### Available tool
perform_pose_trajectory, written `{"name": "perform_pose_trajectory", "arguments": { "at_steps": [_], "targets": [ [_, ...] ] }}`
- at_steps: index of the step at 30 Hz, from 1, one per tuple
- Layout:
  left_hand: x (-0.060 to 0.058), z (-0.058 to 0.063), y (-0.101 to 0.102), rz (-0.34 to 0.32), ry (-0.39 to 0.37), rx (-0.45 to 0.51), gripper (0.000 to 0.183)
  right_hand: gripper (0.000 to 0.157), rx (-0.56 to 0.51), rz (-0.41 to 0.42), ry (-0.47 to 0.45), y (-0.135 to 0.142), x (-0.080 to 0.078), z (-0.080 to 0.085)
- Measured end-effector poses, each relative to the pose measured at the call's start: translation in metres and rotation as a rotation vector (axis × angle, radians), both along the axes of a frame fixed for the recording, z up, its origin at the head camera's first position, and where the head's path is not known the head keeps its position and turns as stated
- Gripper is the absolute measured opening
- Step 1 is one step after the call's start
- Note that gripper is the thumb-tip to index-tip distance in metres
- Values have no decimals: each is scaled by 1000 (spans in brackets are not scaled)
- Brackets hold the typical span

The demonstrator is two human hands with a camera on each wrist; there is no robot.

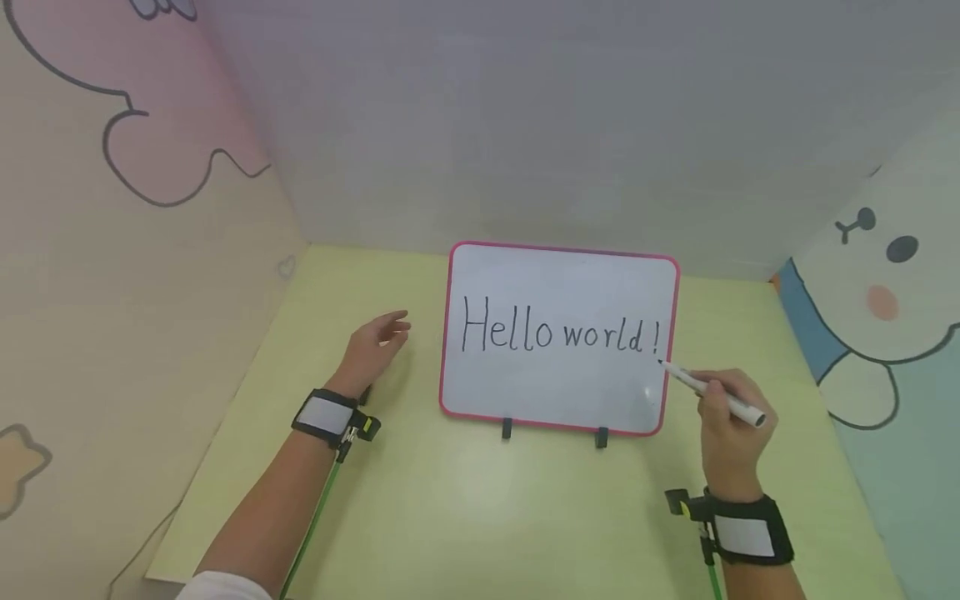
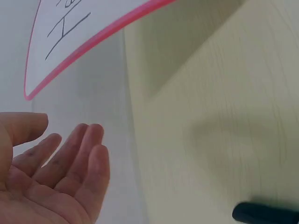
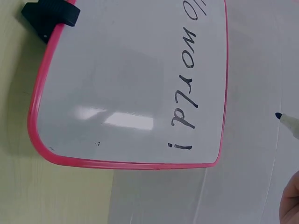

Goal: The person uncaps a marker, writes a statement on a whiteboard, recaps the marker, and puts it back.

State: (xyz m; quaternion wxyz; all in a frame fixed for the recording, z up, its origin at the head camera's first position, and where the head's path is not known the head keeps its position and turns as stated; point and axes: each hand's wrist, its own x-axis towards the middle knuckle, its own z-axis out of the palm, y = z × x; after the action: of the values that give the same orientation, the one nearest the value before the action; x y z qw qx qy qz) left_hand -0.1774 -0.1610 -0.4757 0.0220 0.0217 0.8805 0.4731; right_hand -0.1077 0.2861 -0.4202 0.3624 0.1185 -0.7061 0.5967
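A whiteboard (image 1: 555,383) with a pink rim stands propped on the table, bearing "Hello world!" in dark handwriting. My right hand (image 1: 733,417), to the right of the board, grips a white marker (image 1: 731,406). The marker's dark tip points at the board's right side, below the exclamation mark in the head view. In the right wrist view the marker (image 3: 290,123) shows apart from the board, only its tip end in frame. My left hand (image 1: 375,346) hovers left of the board, holding nothing; its fingers (image 2: 70,163) are loosely bent.
Two black stand feet (image 1: 507,428) hold the board's lower edge. The pale yellow table (image 1: 465,517) meets a grey wall (image 1: 540,125) behind. Cartoon-painted walls flank it on both sides. Both wrists wear black straps (image 1: 326,415) with small cameras and green cables.
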Motion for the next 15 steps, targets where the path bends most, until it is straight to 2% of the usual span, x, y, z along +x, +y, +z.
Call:
{"name": "perform_pose_trajectory", "arguments": {
  "at_steps": [2, 4, 9, 12, 15],
  "targets": [
    [8, 0, -8, -16, -13, -80, 44, 19, -7, 1, -11, 1, 1, 0],
    [15, -4, -14, -14, -63, -154, 48, 18, -21, 11, -17, 2, 2, -1],
    [25, -23, -25, 52, -283, -366, 62, 18, -28, 25, -32, 1, 2, -4],
    [28, -36, -31, 69, -368, -444, 59, 18, -3, 10, -63, -3, 4, -3],
    [31, -43, -35, 81, -390, -471, 50, 17, -5, 17, -84, -9, 8, 3]
  ]
}}
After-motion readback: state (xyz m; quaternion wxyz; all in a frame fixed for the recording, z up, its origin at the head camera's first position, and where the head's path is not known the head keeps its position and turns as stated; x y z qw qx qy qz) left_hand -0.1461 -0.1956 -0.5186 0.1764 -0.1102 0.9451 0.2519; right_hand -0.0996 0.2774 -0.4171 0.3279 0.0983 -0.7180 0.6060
